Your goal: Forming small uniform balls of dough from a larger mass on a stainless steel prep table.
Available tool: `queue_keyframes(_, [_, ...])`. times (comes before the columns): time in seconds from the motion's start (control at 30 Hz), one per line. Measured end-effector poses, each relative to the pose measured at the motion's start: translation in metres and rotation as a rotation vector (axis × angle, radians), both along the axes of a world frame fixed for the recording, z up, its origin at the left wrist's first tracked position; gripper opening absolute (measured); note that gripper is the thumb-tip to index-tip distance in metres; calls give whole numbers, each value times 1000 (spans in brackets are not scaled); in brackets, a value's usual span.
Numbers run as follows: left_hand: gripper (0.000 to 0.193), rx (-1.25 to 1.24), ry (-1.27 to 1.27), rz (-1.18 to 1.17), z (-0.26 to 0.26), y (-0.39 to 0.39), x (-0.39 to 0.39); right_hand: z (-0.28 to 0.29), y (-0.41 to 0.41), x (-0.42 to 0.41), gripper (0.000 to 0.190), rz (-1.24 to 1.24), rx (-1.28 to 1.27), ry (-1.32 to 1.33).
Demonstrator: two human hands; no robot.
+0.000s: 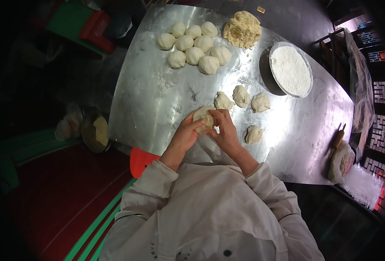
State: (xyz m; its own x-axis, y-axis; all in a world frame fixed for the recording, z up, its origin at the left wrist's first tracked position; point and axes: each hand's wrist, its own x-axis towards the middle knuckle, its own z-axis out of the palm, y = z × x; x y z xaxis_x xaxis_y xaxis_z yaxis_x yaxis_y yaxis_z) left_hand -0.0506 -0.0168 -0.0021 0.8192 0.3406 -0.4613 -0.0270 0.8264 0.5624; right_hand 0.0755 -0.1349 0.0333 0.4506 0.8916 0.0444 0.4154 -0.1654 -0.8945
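Observation:
Between my two hands, above the near part of the metal table, is a piece of pale dough (201, 114) with a yellowish filling lump (208, 121) at its middle. My left hand (187, 133) cups the dough from the left, its thumb on the filling. With thumb and fingers, my right hand (224, 130) holds the dough's right edge. Just beyond lies a rough dough piece (223, 101); more stand to the right, such as one dough piece (254, 134). Several smooth round dough balls (194, 55) sit grouped at the far left, beside a large yellowish dough mass (243, 29).
A bowl of white flour (291, 70) stands on the metal table (146, 107) at the right. A wooden rolling pin (337, 140) and a plastic bag (341, 161) lie at the right edge. Left of the table is a metal bowl (94, 133) with yellowish contents, near a red stool (142, 161).

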Motion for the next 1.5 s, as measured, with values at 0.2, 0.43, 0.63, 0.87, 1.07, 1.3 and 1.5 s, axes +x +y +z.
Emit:
queue_keyframes(0.2, [53,-16,-47,72,29,-4,18,18,-5,13,54,-248,-107,989])
queue_keyframes(0.43, [55,334,-168,76,90,15,36,35,4,35,36,-232,143,955])
queue_keyframes(0.63, [58,-228,-135,24,21,36,43,29,45,69,30,23,-47,495])
queue_keyframes(0.87, [47,-160,-56,42,-3,57,40,31,127,222,47,-96,-276,-633])
queue_keyframes(1.07, [52,-119,-11,-18,-4,78,57,1,227,306,57,-124,-295,-1214])
queue_keyframes(1.3, [56,-82,136,-7,4,87,75,-46,258,313,11,-56,-145,-1239])
queue_keyframes(1.5, [53,-6,159,84,35,88,89,-27,217,328,26,-164,-160,-815])
